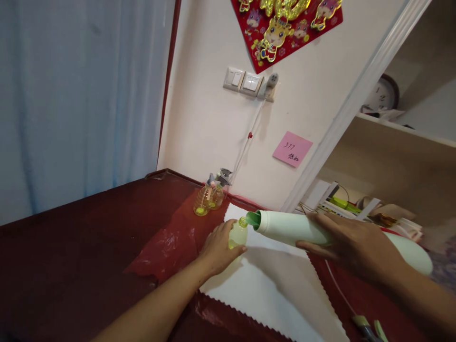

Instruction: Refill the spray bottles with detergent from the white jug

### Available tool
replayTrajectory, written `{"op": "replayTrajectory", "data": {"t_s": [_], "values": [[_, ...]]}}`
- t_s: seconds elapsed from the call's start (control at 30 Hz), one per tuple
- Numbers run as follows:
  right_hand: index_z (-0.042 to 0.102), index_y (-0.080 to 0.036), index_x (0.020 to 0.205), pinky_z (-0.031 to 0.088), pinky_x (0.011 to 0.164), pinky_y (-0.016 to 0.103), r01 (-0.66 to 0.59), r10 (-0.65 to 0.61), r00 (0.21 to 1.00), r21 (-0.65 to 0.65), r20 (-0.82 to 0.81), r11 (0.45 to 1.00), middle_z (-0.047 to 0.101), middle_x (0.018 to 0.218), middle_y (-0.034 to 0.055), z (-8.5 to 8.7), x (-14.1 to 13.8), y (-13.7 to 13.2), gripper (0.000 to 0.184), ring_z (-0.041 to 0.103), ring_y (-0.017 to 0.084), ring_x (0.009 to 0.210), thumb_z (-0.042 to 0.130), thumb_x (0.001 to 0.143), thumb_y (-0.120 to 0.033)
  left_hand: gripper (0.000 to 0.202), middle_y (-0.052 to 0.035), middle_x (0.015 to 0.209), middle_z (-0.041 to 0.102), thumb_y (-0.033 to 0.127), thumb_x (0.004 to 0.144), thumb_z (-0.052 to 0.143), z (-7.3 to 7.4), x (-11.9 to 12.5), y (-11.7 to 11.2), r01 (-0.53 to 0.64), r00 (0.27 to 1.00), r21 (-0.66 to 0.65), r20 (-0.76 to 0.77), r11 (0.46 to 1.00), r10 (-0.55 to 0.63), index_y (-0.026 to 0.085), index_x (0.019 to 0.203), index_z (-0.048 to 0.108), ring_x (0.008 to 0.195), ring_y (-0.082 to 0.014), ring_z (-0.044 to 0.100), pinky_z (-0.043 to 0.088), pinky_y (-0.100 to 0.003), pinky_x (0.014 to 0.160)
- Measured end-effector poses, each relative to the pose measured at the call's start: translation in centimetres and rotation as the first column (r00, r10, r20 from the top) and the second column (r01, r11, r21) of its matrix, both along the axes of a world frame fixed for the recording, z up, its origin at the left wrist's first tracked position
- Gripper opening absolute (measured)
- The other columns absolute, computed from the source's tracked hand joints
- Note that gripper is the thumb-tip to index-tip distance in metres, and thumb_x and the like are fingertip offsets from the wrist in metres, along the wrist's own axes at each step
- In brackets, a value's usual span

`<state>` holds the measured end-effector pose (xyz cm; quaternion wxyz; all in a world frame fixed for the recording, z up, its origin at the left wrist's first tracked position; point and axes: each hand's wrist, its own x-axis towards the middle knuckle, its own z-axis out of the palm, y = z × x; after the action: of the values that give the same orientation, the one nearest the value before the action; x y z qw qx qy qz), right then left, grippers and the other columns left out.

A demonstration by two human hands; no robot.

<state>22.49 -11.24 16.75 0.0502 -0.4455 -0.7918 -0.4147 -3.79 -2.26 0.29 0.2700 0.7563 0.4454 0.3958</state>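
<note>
My left hand (pixel 221 247) is wrapped round a small clear yellowish bottle (pixel 238 234) that stands on a white sheet with a zigzag edge (pixel 270 294). The bottle's mouth is uncapped. My right hand (pixel 351 244) grips a long pale green bottle (pixel 285 228), tilted nearly level. The open mouth of this bottle, with a green lip (pixel 253 219), is at the small bottle's mouth; whether they touch I cannot tell. Past my left hand stand spray bottles (pixel 202 202) of yellow-tinted clear plastic, with grey trigger heads.
Red plastic film (pixel 171 242) covers part of the dark red table (pixel 71 256). At the lower right lies a green-and-dark handled tool (pixel 363 325) beside a white cord (pixel 338 287). A wall with switches (pixel 234 79) and a pink note (pixel 292 149) rises behind. Cluttered shelves (pixel 409 133) stand at right.
</note>
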Motion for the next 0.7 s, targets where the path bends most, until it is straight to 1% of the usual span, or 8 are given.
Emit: {"op": "replayTrajectory", "data": {"t_s": [0.1, 0.23, 0.43, 0.53, 0.7], "values": [[0.055, -0.023, 0.101, 0.043, 0.046, 0.031, -0.002, 0.002, 1.0, 0.012, 0.01, 1.0, 0.066, 0.075, 0.0019, 0.06, -0.05, -0.03, 0.046, 0.066, 0.022, 0.055, 0.042, 0.093, -0.066, 0.069, -0.0127, 0.135, 0.058, 0.04, 0.076, 0.072, 0.03, -0.02, -0.01, 0.002, 1.0, 0.0, -0.003, 1.0, -0.002, 0.023, 0.138, 0.045, 0.123, -0.033, 0.053, 0.042, -0.047, 0.103], [0.055, -0.022, 0.103, 0.043, 0.047, 0.031, -0.035, 0.034, 0.999, 0.037, 0.027, 0.999, 0.068, 0.078, 0.004, 0.25, -0.2, -0.18, 0.046, 0.066, 0.022, 0.055, 0.039, 0.095, -0.064, 0.069, -0.0128, 0.135, 0.058, 0.039, 0.077, 0.072, 0.16, -0.05, -0.12, 0.007, 1.0, 0.002, -0.005, 1.0, -0.007, 0.022, 0.137, 0.045, 0.122, -0.0333, 0.053, 0.042, -0.048, 0.103], [0.059, -0.022, 0.095, 0.042, 0.045, 0.032, -0.038, 0.036, 0.999, 0.054, 0.034, 0.998, 0.071, 0.081, 0.0072, 0.4, -0.18, -0.38, 0.047, 0.064, 0.021, 0.052, 0.038, 0.095, -0.064, 0.07, -0.0122, 0.138, 0.057, 0.039, 0.077, 0.072, 0.15, 0.02, -0.14, 0.02, 1.0, 0.011, -0.007, 1.0, -0.02, 0.022, 0.139, 0.043, 0.125, -0.0334, 0.052, 0.041, -0.048, 0.104], [0.062, -0.023, 0.093, 0.042, 0.046, 0.033, -0.024, 0.023, 1.0, 0.034, 0.017, 0.999, 0.071, 0.083, 0.0087, 0.41, -0.16, -0.36, 0.047, 0.063, 0.021, 0.052, 0.038, 0.095, -0.063, 0.071, -0.0111, 0.138, 0.057, 0.039, 0.077, 0.072, -0.01, 0.05, 0.02, 0.022, 1.0, 0.014, -0.006, 1.0, -0.022, 0.023, 0.139, 0.043, 0.124, -0.0331, 0.052, 0.041, -0.048, 0.104], [0.062, -0.023, 0.093, 0.042, 0.045, 0.034, -0.002, 0.002, 1.0, 0.002, 0.005, 1.0, 0.069, 0.081, 0.0076, 0.43, -0.24, -0.33, 0.045, 0.064, 0.023, 0.054, 0.041, 0.094, -0.063, 0.07, -0.0105, 0.138, 0.056, 0.04, 0.078, 0.072, -0.15, -0.02, 0.09, 0.021, 1.0, 0.015, -0.004, 1.0, -0.021, 0.025, 0.139, 0.043, 0.125, -0.0331, 0.052, 0.041, -0.048, 0.104]]}}
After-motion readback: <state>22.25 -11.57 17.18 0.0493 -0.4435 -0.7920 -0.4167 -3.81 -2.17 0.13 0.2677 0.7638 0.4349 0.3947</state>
